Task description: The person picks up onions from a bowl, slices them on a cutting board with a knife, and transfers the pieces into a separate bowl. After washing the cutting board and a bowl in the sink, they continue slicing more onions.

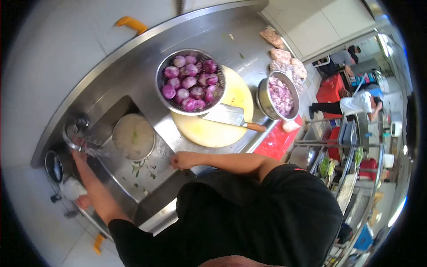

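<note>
My left hand [79, 144] is at the sink's far left, fingers closed on the rim of a small metal bowl [71, 133], with water splashing beside it. My right hand [180, 160] is curled closed by the right edge of the sink [111, 167]; nothing shows in it. Between the hands, a round container of cloudy water [134, 137] stands in the sink with a green scrap in it. A metal colander [159, 91] of peeled purple onions overlaps a round yellow cutting board [213, 133]. A wood-handled cleaver [231, 117] lies on the board.
Right of the board stand a metal bowl of chopped onions [281, 95], bagged food [289, 64] and a red sheet [278, 140]. Green scraps [138, 168] lie in the sink. A metal container [54, 167] is at far left. Two people and shelves are farther right.
</note>
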The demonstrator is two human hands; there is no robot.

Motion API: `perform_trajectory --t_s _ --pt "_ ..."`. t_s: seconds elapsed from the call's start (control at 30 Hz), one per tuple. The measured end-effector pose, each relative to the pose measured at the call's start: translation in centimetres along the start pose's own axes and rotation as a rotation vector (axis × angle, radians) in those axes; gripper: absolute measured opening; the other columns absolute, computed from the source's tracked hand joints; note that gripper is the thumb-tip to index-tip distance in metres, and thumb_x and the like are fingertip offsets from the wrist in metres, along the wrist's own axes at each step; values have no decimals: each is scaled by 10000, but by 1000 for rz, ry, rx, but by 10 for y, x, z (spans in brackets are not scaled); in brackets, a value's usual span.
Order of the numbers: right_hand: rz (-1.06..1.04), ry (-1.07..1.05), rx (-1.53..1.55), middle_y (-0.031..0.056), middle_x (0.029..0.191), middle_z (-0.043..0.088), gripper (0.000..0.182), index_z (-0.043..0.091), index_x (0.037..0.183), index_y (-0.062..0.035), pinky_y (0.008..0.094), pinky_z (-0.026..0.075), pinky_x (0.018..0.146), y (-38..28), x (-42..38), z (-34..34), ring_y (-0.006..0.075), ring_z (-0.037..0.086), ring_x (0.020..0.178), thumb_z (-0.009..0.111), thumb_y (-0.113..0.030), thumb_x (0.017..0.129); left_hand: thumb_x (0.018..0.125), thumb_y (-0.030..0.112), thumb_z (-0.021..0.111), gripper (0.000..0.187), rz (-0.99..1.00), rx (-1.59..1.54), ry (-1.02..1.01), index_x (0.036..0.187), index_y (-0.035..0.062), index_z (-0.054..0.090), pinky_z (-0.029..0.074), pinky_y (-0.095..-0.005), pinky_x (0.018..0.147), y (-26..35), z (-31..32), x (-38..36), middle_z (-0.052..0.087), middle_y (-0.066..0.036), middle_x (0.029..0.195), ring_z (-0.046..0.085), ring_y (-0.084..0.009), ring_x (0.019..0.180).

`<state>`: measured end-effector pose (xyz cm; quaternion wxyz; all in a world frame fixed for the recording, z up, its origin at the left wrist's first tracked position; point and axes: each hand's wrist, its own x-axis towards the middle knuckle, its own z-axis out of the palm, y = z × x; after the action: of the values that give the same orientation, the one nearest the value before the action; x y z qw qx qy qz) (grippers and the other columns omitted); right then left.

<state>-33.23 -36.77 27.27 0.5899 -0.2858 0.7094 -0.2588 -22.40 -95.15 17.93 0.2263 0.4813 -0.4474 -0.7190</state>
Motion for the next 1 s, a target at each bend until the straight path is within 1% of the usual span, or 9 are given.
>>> perform_trajectory --t_s 0.17,0.23,0.37,0.47,0.63,0.77,0.87,0.93,1.0 --pt "47 -38 269 59 851 709 329 711 1045 -26 359 516 681 32 -64 -13 149 672 751 701 -351 992 983 559 620 447 -157 373 -365 1221 182 658 524 -243 598 32 -21 104 670 -13 947 636 -116 794" --pt "24 4 305 47 862 706 329 710 1061 -21 352 513 691 44 -76 -16 138 666 769 696 -343 999 994 513 614 382 99 536 -315 1146 166 665 522 -216 569 31 -5 85 671 -4 899 637 -115 760" --pt "-10 86 392 34 912 712 318 706 1085 -11 344 515 722 73 -96 -17 132 660 799 688 -320 1012 1015 348 617 218 -189 3 -315 1038 138 668 547 -233 581 48 0 77 675 11 829 656 -134 762" --pt "35 128 304 99 963 738 349 714 1162 3 352 554 766 74 -127 -33 172 708 814 698 -299 989 1018 210 623 109 -274 5 -267 1051 121 676 577 -280 636 54 -1 87 703 -5 910 673 -154 816" --pt "132 363 272 123 1007 747 385 707 1193 12 363 556 795 73 -209 -54 190 706 868 697 -320 998 1002 169 685 558 183 -120 -316 1513 106 469 500 -397 1006 17 15 24 624 -93 1337 625 -227 1098" --pt "170 650 371 130 948 752 286 713 1165 28 359 562 782 65 -260 -75 194 712 857 705 -193 984 1032 151 644 577 331 -15 -222 1561 82 422 463 -399 1027 3 23 14 593 -111 1369 581 -223 1193" --pt "130 935 145 160 998 735 251 722 1141 12 397 552 861 63 -274 -87 257 708 947 728 -123 930 1037 164 642 579 496 556 -93 1559 53 416 452 -365 1020 13 39 -42 600 -80 1331 580 -175 1138" --pt "42 1081 -262 161 1067 705 290 710 1156 -5 427 526 928 79 -274 -92 311 673 1036 753 -98 885 1008 185 667 456 455 337 57 1418 6 581 484 -368 953 -17 16 -52 649 -68 1200 600 -170 1028" --pt "-4 1149 -432 171 1105 677 316 701 1142 -20 461 501 971 95 -268 -95 362 635 1090 772 -80 840 934 295 661 276 608 1983 -121 1002 53 776 547 -459 876 -71 -33 -68 764 -120 1079 712 -305 978"
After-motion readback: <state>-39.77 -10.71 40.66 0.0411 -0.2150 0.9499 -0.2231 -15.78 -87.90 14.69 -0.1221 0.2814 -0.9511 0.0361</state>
